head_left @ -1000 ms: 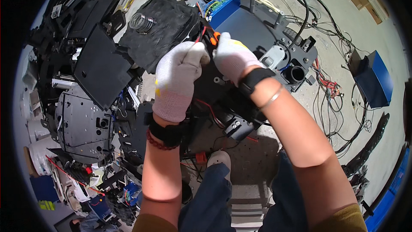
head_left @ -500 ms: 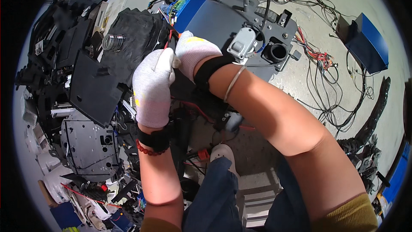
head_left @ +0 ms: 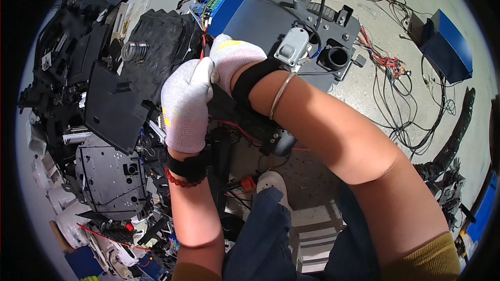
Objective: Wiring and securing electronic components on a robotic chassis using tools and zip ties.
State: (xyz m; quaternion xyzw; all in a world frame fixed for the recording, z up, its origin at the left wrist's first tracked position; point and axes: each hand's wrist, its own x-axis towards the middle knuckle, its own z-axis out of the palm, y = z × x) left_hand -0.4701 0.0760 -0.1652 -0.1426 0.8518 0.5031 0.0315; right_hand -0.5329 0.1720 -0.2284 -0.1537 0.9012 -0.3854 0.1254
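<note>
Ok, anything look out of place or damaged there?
Yes: red wires and black cables lie loose and tangled on the floor at right; left of the left hand, a black panel sits askew among jumbled parts. No clear damage.

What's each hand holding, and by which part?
Left hand: apparently a red wire, gripped just below its exposed stretch; exact spot hidden. Right hand: can't tell, its grip is hidden.

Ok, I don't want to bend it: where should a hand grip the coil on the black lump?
Probably round the middle of the coil, coming from above: its length runs roughly sideways on the black lump, and its rounded top shows uncovered. Whether its right end is fastened, I can't tell.
</note>
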